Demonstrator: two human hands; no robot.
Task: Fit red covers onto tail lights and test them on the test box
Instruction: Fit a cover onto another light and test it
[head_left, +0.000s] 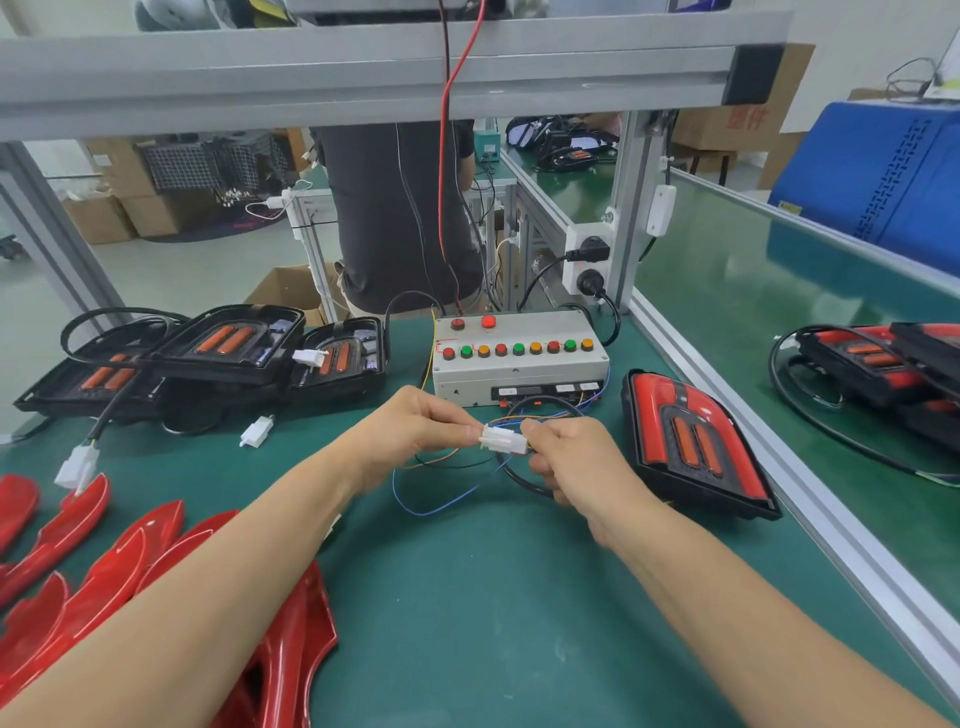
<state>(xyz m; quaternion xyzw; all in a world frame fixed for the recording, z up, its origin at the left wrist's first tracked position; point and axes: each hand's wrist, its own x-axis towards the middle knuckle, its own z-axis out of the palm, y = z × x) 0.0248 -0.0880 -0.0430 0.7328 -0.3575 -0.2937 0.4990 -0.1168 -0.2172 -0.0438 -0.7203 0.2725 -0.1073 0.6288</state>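
Both hands — left hand (415, 422), right hand (566, 457) — pinch the joined white connectors (503, 439).

Red Chinese characters on cardboard box (748, 117), last reads "件"; other labels illegible.

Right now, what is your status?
Both hands, left and right, pinch white connectors. Covered tail light beside test box. Nothing blocking.
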